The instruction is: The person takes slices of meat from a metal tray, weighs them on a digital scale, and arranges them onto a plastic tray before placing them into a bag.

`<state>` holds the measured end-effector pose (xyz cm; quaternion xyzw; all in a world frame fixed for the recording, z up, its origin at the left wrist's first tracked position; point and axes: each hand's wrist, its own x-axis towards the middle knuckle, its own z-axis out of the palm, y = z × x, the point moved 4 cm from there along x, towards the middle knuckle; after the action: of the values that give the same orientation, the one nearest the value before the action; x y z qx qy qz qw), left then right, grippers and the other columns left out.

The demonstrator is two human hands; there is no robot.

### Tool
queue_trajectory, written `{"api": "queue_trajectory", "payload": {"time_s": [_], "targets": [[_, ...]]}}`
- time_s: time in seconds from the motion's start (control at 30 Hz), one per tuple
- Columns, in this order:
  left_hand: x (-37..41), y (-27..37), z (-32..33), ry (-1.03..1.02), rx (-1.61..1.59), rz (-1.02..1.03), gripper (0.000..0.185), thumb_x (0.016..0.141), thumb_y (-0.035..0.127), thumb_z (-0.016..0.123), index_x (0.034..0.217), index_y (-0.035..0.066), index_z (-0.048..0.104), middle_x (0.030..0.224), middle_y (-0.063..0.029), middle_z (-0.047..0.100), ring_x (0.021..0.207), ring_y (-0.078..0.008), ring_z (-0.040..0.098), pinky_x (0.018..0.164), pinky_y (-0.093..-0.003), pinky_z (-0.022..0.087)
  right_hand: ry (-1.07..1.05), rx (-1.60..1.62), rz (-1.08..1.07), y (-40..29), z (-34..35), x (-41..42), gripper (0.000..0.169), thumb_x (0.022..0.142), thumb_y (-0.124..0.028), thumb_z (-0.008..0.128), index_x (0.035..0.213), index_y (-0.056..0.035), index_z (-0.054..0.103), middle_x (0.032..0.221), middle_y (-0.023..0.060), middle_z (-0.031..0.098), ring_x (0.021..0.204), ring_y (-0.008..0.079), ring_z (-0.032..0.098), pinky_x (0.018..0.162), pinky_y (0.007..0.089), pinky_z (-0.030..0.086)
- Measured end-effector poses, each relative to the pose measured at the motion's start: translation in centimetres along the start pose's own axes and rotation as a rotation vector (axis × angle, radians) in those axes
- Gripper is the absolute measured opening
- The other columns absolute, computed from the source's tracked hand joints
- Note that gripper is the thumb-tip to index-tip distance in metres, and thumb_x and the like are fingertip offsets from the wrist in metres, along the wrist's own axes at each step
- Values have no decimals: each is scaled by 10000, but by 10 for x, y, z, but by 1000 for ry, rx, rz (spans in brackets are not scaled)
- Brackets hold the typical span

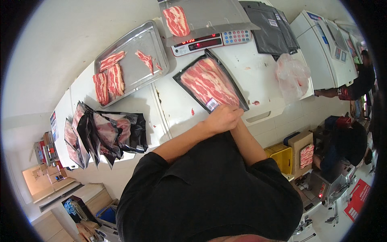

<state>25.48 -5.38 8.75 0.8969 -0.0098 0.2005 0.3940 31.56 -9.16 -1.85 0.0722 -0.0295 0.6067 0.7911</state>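
Bacon-like slices of streaky meat [208, 80] fill a clear-fronted, black-backed plastic pouch [244, 104] lying on the white worktop before me. A label with a printed code [212, 104] sits at its near edge. My left hand [222, 117] is curled at that edge, just beside the label, and appears to grip the pouch. Close against it, my right hand [238, 114] is mostly covered by the left, so its fingers cannot be made out. Beyond the pouch stands a digital scale [205, 44] with a lit display. One block of sliced meat [177, 21] rests on its metal pan [208, 15].
A metal tray [136, 81] with meat pieces [108, 80] lies left, above several filled black pouches [105, 133] overhanging the worktop edge. Flat black pouches [269, 27] and a clear plastic bag [292, 75] are at right. Other people [344, 145] and a yellow crate [279, 158] are farther right.
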Motion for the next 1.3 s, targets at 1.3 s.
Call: {"api": "queue_trajectory", "payload": {"time_s": [1.3], "targets": [[-10, -15, -62, 298, -160, 15, 97, 860, 102, 696, 933, 39, 703, 815, -139, 669, 769, -348, 670, 722, -442, 540, 11, -1753, -29, -3, -24, 13, 571, 1059, -204, 543, 1557, 16, 370, 1462, 158, 544, 1332, 266, 556, 1152, 395, 430]]}}
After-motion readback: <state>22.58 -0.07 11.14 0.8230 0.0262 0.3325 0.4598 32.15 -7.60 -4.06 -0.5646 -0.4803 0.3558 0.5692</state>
